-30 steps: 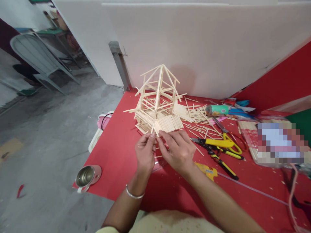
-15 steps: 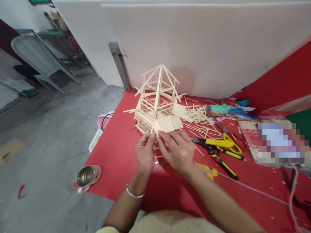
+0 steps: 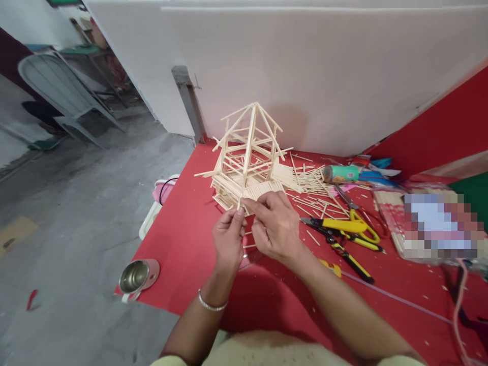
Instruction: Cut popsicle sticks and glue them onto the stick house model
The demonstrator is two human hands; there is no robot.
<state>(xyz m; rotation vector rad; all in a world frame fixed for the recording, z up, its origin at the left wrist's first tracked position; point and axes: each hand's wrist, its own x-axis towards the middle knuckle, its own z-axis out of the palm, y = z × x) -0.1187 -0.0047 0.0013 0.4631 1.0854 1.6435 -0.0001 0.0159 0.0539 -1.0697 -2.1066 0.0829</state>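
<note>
Red surface (image 3: 175,223), white panel (image 3: 331,66) behind. One wooden-stick model (image 3: 249,145), toward back. Left hand (image 3: 229,239): fingers pinching model's near corner. Right hand (image 3: 280,229): index extended there, others curled, grip unclear. Loose sticks (image 3: 310,178), beside model.

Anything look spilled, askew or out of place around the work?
The mug stands at the corner of the red table, where a bump could knock it off. Loose sticks lie scattered beside the stick model, and a small red piece lies on the floor. No spill shows.
</note>
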